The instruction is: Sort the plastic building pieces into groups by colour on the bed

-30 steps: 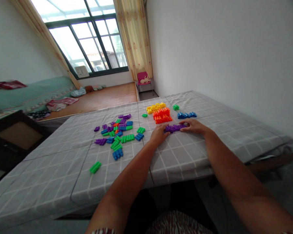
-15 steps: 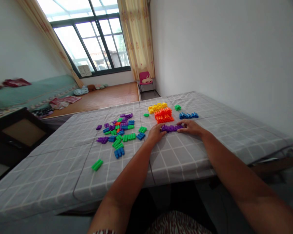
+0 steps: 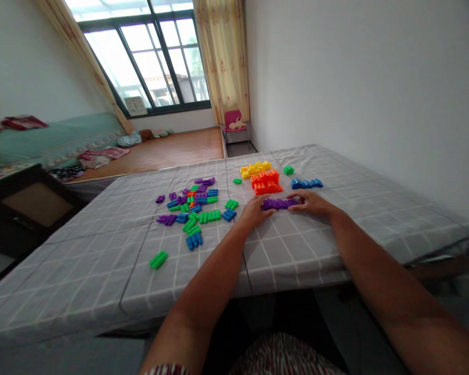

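Observation:
A row of purple ribbed plastic blocks (image 3: 280, 203) lies on the checked cloth in front of me. My left hand (image 3: 257, 209) grips its left end, thumb and fingers curled around it. At the opposite end, my right hand (image 3: 307, 201) pinches the row between thumb and fingers. Just beyond stands a stack of orange blocks (image 3: 266, 182), with yellow blocks (image 3: 255, 169) behind it. A blue row of blocks (image 3: 306, 184) lies past my right hand, and a small green cluster (image 3: 288, 170) sits farther back.
Loose purple, green, blue and a few orange blocks (image 3: 210, 216) are scattered left of my hands. A lone green piece (image 3: 158, 259) lies nearer the front edge. The grey checked cloth (image 3: 86, 260) covers the table, which meets a white wall (image 3: 355, 78) at the right.
The camera view has shifted slightly, moving the scene a little right in the picture. Both hands stay at the ends of the purple row; the left hand's fingers lie a little farther along it.

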The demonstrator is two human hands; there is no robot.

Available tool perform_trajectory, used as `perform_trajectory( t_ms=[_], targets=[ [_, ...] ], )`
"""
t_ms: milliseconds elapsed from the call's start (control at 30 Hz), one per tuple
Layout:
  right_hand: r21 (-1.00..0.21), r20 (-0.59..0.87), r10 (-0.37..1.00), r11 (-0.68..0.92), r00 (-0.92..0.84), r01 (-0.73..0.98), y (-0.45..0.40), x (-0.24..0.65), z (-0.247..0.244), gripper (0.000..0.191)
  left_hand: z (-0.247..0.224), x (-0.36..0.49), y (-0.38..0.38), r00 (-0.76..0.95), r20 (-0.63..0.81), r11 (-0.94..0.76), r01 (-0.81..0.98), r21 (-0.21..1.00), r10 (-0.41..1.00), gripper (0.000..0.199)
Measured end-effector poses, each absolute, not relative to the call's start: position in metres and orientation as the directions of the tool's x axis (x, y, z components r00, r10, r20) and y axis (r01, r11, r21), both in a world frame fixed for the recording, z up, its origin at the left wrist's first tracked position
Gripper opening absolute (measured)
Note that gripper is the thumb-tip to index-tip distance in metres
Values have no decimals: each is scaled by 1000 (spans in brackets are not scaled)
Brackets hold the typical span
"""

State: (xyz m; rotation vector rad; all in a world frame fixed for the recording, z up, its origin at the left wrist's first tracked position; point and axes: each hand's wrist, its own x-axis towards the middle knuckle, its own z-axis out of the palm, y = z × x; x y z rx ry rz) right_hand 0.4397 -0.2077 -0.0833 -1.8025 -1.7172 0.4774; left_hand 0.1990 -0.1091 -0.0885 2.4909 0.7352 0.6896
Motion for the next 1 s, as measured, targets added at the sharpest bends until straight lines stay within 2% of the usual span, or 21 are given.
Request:
perform_trajectory(
  t_ms=[133,367,533,600,700,800,900,1000],
  targets=[
    [-664,136,982,-9,132,748,-209,439,-83,56,-92,200,-107,727,339,-755,367,543,597,46],
    [-652,185,967,-13,175,758,-208,440,-90,55,-99,203,-109,689,356,-747,418,516,631,47],
    [-596,400,864,-7,305,803,-210,443,-93,44,-77,198,-118,654,442,-782,427,454,614,50],
    [-555,494,790,-35,363,831,-211,446,-96,39,-60,187,-113,647,485,-807,434,400,588,44],
    [-473,584,732,-45,351,880,-212,448,-98,33,-32,145,-92,641,507,-817,456,352,576,34],
    [-385,663,690,-18,290,923,-210,436,-96,29,-18,75,-59,568,457,-722,613,321,685,32],
    [-351,692,694,87,196,932,-200,400,-84,28,-23,1,-30,457,245,-515,804,297,855,32],
    [-320,649,760,235,31,918,-177,340,-65,30,-41,-49,-12,412,146,-437,850,294,899,36]
  ],
)
